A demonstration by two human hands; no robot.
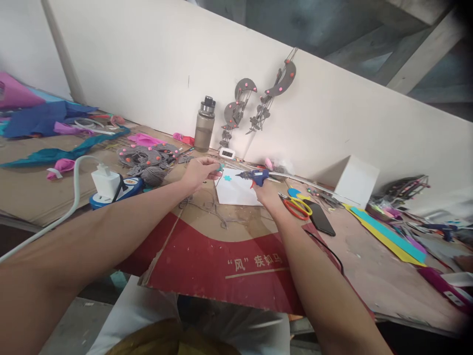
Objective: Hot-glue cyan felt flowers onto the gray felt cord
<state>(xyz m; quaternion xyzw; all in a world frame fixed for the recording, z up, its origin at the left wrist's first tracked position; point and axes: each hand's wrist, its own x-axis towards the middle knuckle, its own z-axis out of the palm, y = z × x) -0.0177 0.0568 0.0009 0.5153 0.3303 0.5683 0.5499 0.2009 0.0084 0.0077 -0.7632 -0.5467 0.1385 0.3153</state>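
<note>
My right hand (266,193) is wrapped round the handle of a blue glue gun (259,177). The gun's dark nozzle points left over a white sheet (238,193). On that sheet lies a small teal flower-shaped piece (228,178), just left of the nozzle. My left hand (202,173) is closed, its fingertips pinching another small teal piece (220,167) above the sheet's left edge. Its exact shape is too small to make out. Loose grey yarn (223,219) trails over the cardboard (207,224) in front of both hands.
Scissors (300,208) and a black phone (320,219) lie right of my right arm. A water bottle (205,125) and a small digital clock (226,153) stand by the wall. Grey crescent hangings (284,79) hang there. A white charger (105,181) sits left, beyond my left forearm.
</note>
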